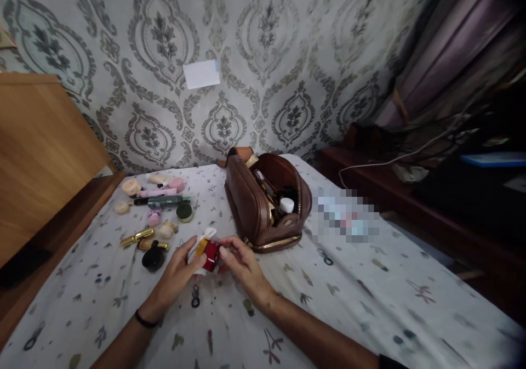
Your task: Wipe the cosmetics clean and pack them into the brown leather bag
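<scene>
Between my two hands is a small, glossy, boxy container, dark red with a gold part (211, 255), possibly a perfume bottle. My left hand (181, 272) grips its left side, with crumpled white tissue (210, 232) around it. A black band circles that wrist. The fingers of my right hand (243, 263) pinch the container's right edge. Just beyond my right hand stands a brown leather toiletry bag (246, 210), unzipped, holding a white-capped jar (286, 205) and other items partly hidden by its walls.
Left of the bag lie several cosmetics: a dark green tube (168, 201), a round green-lidded jar (184, 212), a gold tube (137, 237) and a black round item (153, 257). A blurred patch (347, 215) covers something at right. A wooden cabinet (45, 155) borders the left.
</scene>
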`<state>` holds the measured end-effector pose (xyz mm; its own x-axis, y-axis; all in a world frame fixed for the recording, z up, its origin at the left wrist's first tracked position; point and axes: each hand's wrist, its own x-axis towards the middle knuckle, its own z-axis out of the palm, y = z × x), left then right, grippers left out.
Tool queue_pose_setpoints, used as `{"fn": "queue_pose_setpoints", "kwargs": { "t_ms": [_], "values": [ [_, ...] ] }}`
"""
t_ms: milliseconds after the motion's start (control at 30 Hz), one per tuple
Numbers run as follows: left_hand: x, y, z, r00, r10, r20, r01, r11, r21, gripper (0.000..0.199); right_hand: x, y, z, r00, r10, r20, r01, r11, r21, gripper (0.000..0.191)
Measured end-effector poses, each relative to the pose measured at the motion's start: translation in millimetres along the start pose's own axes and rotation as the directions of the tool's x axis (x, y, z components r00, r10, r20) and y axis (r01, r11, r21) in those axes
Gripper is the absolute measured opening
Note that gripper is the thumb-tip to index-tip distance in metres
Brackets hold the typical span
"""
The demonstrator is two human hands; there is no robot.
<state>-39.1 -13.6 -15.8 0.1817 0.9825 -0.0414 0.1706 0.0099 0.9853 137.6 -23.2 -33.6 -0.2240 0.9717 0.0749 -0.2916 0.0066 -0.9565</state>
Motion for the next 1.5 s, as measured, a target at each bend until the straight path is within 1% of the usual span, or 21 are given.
{"fn": "queue_pose_setpoints", "kwargs": {
  "t_ms": [100,200,267,333,433,500,567,700,833,967,1100,1167,1267,1367,1433,1500],
  "values": [
    [1,3,-0.1,0.995,0.095,-0.007,-0.093,0.989,0.115,0.05,6,6,-2,0.997,0.076,-0.003,-0.075,0.992,0.105,0.044],
    [0,3,1.1,0.991,0.135,0.008,-0.135,0.983,0.127,0.054,7,7,-3,0.991,0.133,0.026,-0.135,0.974,0.18,0.045],
    [-1,3,2.3,0.99,0.138,-0.001,-0.137,0.987,0.089,0.058,7,4,-2,0.984,0.172,0.042,-0.177,0.953,0.246,0.045],
    [-1,4,3.8,0.993,0.116,-0.016,-0.115,0.991,0.071,0.059,6,1,-1,0.978,0.204,0.034,-0.204,0.928,0.312,0.044],
    [0,3,6.0,0.997,0.063,-0.033,-0.06,0.993,0.104,0.055,6,-2,0,0.977,0.213,-0.007,-0.195,0.908,0.37,0.044],
    [0,2,7.1,0.998,0.052,-0.037,-0.047,0.991,0.127,0.053,6,-3,0,0.979,0.198,-0.039,-0.169,0.91,0.38,0.043],
    [0,0,7.9,0.997,0.068,-0.03,-0.063,0.989,0.137,0.051,6,-2,1,0.981,0.184,-0.061,-0.149,0.917,0.371,0.04],
    [-1,-2,9.6,0.99,0.136,-0.043,-0.127,0.977,0.17,0.048,6,0,0,0.98,0.184,-0.072,-0.147,0.924,0.354,0.042],
    [-3,-2,11.6,0.974,0.216,-0.073,-0.19,0.946,0.262,0.045,6,1,0,0.975,0.205,-0.083,-0.163,0.918,0.361,0.05],
    [-4,-4,13.2,0.947,0.31,-0.086,-0.26,0.895,0.363,0.043,6,1,1,0.978,0.203,-0.054,-0.166,0.905,0.392,0.049],
    [-5,-6,14.8,0.903,0.428,-0.026,-0.383,0.832,0.401,0.041,6,5,0,0.977,0.207,-0.043,-0.164,0.87,0.464,0.045],
    [-7,-6,15.6,0.886,0.464,-0.008,-0.42,0.808,0.413,0.04,7,7,-1,0.978,0.204,-0.033,-0.163,0.859,0.486,0.044],
    [-8,-5,16.0,0.873,0.487,-0.01,-0.438,0.795,0.419,0.035,7,8,0,0.981,0.194,-0.007,-0.165,0.855,0.492,0.044],
    [-8,-5,15.4,0.87,0.491,-0.035,-0.443,0.812,0.381,0.024,5,7,3,0.976,0.211,0.061,-0.214,0.849,0.484,0.043],
    [-8,-6,15.4,0.879,0.472,-0.065,-0.428,0.842,0.329,0.015,3,6,5,0.97,0.224,0.092,-0.24,0.838,0.49,0.043],
    [-9,-8,16.1,0.897,0.433,-0.084,-0.398,0.877,0.27,0.011,3,5,6,0.972,0.216,0.089,-0.231,0.836,0.498,0.043]
  ]
}}
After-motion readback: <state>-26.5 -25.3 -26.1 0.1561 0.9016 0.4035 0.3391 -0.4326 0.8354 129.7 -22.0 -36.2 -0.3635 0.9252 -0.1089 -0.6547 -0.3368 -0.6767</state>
